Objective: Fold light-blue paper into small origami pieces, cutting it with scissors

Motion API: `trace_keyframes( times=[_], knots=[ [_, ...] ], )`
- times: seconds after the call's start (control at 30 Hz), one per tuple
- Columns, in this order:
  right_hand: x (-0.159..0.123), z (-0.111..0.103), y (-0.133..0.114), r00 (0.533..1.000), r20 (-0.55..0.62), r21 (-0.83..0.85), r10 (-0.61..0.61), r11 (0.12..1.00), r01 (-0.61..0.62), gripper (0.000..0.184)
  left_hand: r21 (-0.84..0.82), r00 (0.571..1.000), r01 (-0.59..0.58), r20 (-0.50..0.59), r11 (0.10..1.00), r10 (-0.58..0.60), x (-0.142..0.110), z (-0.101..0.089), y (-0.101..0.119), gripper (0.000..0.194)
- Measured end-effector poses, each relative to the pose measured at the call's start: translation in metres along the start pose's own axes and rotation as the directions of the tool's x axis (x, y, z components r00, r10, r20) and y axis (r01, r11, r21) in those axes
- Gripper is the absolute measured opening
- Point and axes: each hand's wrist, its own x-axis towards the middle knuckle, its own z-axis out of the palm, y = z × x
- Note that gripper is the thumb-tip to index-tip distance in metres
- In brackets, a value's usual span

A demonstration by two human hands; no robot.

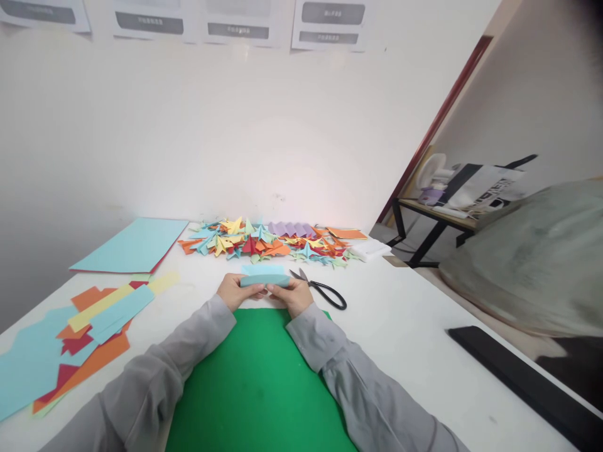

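My left grip (234,291) and right grip (296,297) pinch a blue paper strip (264,280) by its two ends, level above the far edge of a green mat (264,370). This piece looks unfinished to me: a plain strip with no points formed, though I can't tell whether it is creased. Just behind it shows a paler blue piece (262,269); whether they are joined, I can't say. Open scissors (331,295) lie just beside my right grip. Farther back, against the wall, the heap of folded paper shapes (266,246) seems to be done work, with a purple pleated strip (291,230) among it. To my left, loose flat paper pieces (110,317) and large blue sheets (134,246) on the worktop (391,326) appear unfolded, so plenty of material remains.
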Motion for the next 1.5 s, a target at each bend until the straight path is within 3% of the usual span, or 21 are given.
trace_keyframes(
  times=[0.1,0.23,0.37,0.47,0.6,0.67,0.77,0.93,1.1,1.5],
  knots=[
    [0.001,0.001,0.002,0.999,-0.018,0.039,-0.028,0.999,0.029,0.019,0.107,0.995,-0.026,-0.091,0.994,0.036,-0.003,0.003,0.005,0.026],
    [0.001,0.002,0.0,0.989,-0.141,-0.061,-0.033,0.998,0.024,0.022,0.224,0.986,-0.025,-0.156,0.974,0.061,-0.005,0.005,0.008,0.021],
    [-0.002,0.004,-0.003,0.985,-0.144,-0.145,-0.093,0.987,0.072,0.024,0.177,0.974,-0.024,-0.217,0.984,0.062,-0.003,0.006,0.004,0.024],
    [-0.003,0.006,-0.004,0.981,-0.14,-0.105,-0.133,0.987,0.119,0.032,0.077,0.97,-0.073,-0.227,0.994,0.088,-0.001,0.007,0.002,0.036],
    [-0.002,0.008,-0.004,0.979,-0.174,-0.042,-0.11,0.994,0.104,0.06,0.002,0.966,-0.12,-0.229,0.993,0.117,-0.001,0.008,0.003,0.066],
    [-0.002,0.007,-0.004,0.981,-0.172,-0.043,-0.094,0.995,0.088,0.057,-0.044,0.965,-0.122,-0.24,0.992,0.108,-0.001,0.008,0.003,0.074],
    [-0.004,0.007,-0.004,0.99,-0.121,-0.112,-0.078,0.992,0.065,0.035,-0.161,0.967,-0.103,-0.248,0.982,0.061,0.001,0.007,0.002,0.058],
    [-0.008,0.007,-0.004,0.997,-0.055,-0.223,-0.047,0.974,0.034,0.03,-0.372,0.954,-0.102,-0.299,0.923,-0.014,0.004,0.005,0.001,0.035],
    [-0.008,0.008,-0.007,0.992,-0.045,-0.267,-0.121,0.958,0.104,0.025,-0.336,0.964,-0.076,-0.264,0.939,-0.016,0.003,0.006,0.001,0.028],
    [-0.007,0.008,-0.004,0.994,-0.072,-0.187,-0.084,0.98,0.07,0.025,-0.384,0.956,-0.052,-0.285,0.922,-0.065,0.004,0.008,0.003,0.027]
  ],
)
